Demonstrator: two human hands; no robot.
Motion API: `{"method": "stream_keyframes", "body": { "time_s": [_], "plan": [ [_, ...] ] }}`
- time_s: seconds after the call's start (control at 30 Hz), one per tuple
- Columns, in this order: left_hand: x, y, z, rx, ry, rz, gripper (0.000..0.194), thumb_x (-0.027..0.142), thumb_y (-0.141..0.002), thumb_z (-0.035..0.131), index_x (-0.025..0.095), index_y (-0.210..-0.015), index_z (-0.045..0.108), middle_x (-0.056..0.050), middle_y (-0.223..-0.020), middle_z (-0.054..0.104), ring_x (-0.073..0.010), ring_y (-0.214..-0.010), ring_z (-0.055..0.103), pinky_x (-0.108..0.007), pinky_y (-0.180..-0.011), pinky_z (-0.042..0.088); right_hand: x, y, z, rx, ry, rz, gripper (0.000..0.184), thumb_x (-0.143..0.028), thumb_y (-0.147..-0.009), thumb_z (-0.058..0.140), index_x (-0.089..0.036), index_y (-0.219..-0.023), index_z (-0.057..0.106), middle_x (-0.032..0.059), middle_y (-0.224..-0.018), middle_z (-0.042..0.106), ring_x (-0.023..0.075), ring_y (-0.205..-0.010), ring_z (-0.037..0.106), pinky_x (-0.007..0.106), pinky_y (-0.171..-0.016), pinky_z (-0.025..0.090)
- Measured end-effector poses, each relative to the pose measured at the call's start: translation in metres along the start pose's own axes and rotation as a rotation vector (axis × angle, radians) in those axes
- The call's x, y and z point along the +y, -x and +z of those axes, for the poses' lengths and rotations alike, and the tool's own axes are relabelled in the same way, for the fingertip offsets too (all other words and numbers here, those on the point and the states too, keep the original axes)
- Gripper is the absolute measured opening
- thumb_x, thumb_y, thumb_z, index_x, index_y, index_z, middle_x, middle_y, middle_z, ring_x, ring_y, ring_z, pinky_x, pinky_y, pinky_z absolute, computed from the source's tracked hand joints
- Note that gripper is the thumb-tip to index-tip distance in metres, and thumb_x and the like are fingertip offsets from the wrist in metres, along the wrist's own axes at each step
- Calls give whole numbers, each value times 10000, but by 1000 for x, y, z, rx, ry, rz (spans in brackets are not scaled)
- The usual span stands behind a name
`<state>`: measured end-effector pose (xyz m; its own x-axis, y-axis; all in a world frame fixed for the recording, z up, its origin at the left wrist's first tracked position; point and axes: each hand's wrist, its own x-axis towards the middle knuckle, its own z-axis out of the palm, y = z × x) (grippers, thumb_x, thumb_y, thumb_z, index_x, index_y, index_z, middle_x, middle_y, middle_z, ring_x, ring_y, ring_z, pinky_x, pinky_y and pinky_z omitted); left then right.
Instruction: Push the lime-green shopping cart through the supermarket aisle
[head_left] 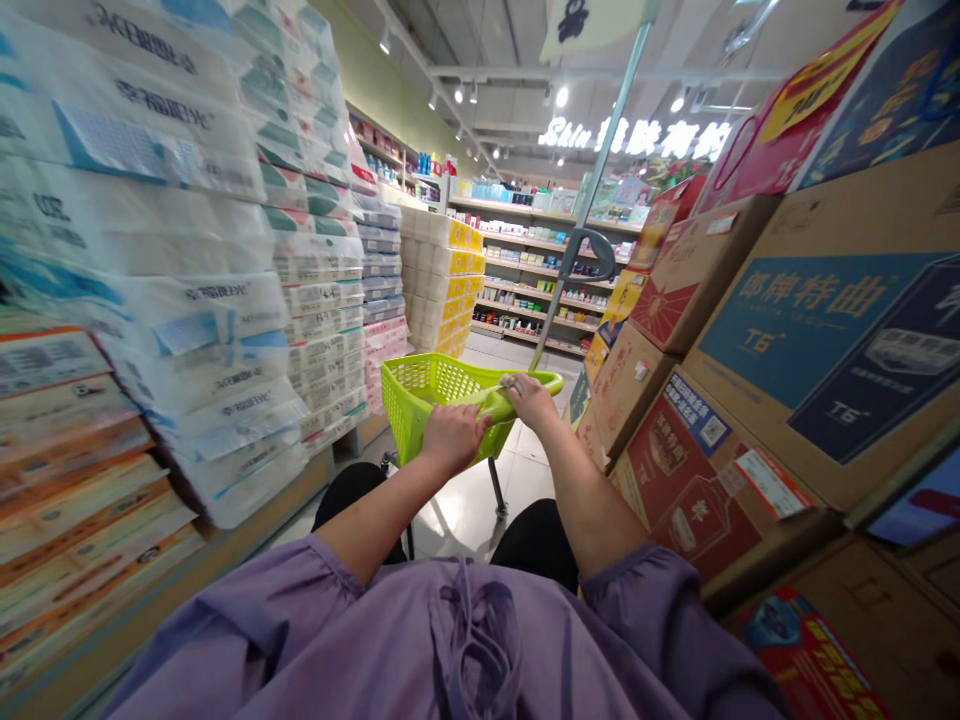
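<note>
In front of me is a bright green shopping cart (409, 405) with perforated basket walls and dark legs on wheels. My left hand (452, 440) is wrapped round the left part of its green handle. Further right on the same handle, my right hand (529, 397) is closed as well. A grey pole (592, 200) with a dark looped grip rises behind the handle and leans to the right; where its lower end meets the cart is hidden. The inside of the basket is mostly out of sight.
Wrapped tissue packs (240, 310) are stacked high along the left, with yellow-and-white packs (450, 260) beyond. Printed cartons (810, 300) form a wall close on the right. Shelves of small goods (532, 265) stand across the far end of the pale tiled floor (517, 470).
</note>
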<state>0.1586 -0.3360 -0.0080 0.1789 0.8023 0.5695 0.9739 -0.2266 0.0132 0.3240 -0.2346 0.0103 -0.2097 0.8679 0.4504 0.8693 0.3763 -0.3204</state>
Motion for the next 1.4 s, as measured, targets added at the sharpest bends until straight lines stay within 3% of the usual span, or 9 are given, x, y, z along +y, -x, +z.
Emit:
{"method": "stream_keyframes", "body": {
  "time_s": [0.3, 0.57, 0.73, 0.87, 0.97, 1.07, 1.27, 1.33, 1.4],
  "plan": [
    [-33, 14, -2, 94, -37, 31, 436, 371, -981, 300, 167, -796, 639, -88, -763, 695, -209, -713, 619, -348, -708, 378, -20, 17, -1, 50, 21, -59, 172, -242, -874, 459, -205, -965, 601, 55, -931, 646, 197, -876, 566, 278, -779, 393],
    [-67, 19, -5, 134, -59, -41, 452, 321, -964, 288, 163, -731, 642, -95, -711, 680, -221, -711, 608, -351, -719, 373, -41, 30, -12, 18, 99, -152, 163, -260, -886, 471, -194, -954, 604, 68, -953, 671, 192, -892, 586, 273, -776, 398],
    [-55, 14, -14, 23, -129, -103, 491, 319, -958, 271, 132, -749, 674, -131, -749, 709, -250, -713, 634, -398, -740, 378, -58, 42, -9, 35, 117, -169, 158, -250, -885, 480, -203, -948, 617, 59, -962, 681, 190, -928, 601, 276, -835, 399],
    [-38, 6, -17, -40, -131, -83, 498, 296, -960, 248, 104, -800, 680, -160, -773, 709, -261, -697, 640, -397, -693, 373, -80, 53, 0, 69, 95, -226, 220, -253, -898, 473, -238, -1072, 606, 38, -1049, 680, 180, -972, 603, 284, -878, 391],
    [-40, 6, -17, -34, -121, -62, 490, 287, -960, 248, 109, -800, 675, -158, -749, 698, -263, -685, 636, -384, -659, 364, -89, 61, -1, 64, 68, -289, 268, -261, -902, 479, -249, -1148, 587, 34, -1110, 672, 168, -1042, 589, 278, -927, 374],
    [-46, 10, -16, 5, -114, -23, 457, 281, -954, 275, 126, -783, 669, -140, -749, 698, -258, -697, 634, -383, -662, 360, -83, 65, -9, 26, 60, -277, 266, -265, -912, 473, -255, -1150, 590, 30, -1129, 672, 160, -1057, 591, 277, -940, 371],
    [-40, 16, -15, 51, -102, 4, 415, 279, -948, 314, 148, -756, 658, -108, -744, 702, -244, -708, 632, -381, -673, 356, -66, 68, -18, 51, 174, 33, 227, -288, -928, 440, -198, -1047, 610, 72, -1033, 680, 187, -910, 625, 293, -821, 415],
    [-34, 15, -14, 51, -98, 1, 406, 275, -948, 322, 147, -746, 650, -109, -736, 699, -239, -705, 632, -378, -672, 353, -74, 72, -14, 73, 175, -3, 220, -280, -927, 439, -192, -1043, 605, 82, -1045, 673, 193, -948, 612, 298, -850, 405],
    [-31, 14, -13, 50, -100, 13, 403, 262, -952, 318, 145, -744, 643, -109, -724, 694, -235, -700, 631, -374, -665, 349, -85, 76, -10, 79, 133, -131, 228, -278, -929, 442, -212, -1090, 590, 76, -1106, 661, 191, -1037, 586, 298, -909, 381]
  ]
}}
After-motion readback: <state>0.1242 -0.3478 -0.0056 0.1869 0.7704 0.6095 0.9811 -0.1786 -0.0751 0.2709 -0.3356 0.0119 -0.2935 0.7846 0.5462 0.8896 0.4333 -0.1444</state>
